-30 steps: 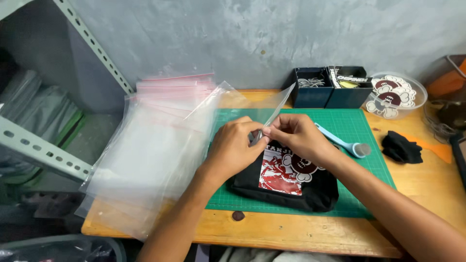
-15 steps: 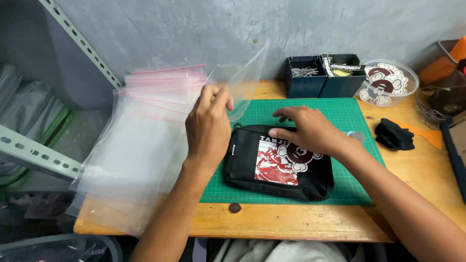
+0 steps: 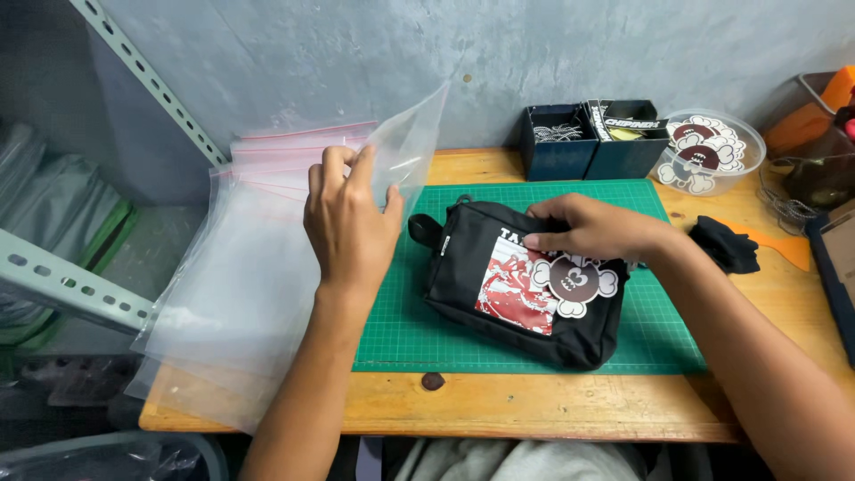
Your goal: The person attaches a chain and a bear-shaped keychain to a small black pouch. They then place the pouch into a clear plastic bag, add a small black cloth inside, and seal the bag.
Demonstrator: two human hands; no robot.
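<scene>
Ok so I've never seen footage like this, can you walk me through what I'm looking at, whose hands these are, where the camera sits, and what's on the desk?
There is no machine here. A camera worn on a person's head looks down at their own two bare hands over a wooden desk.

The left hand holds up one clear plastic zip bag, raised above a stack of similar clear bags at the desk's left end. The right hand rests on a small black pouch with a red and white print, which lies on a green cutting mat.

Along the back stand two dark open boxes and a clear round tub of stickers. To the right lie a black piece of cloth and an orange flat tool. A metal shelf frame stands at the left.
</scene>
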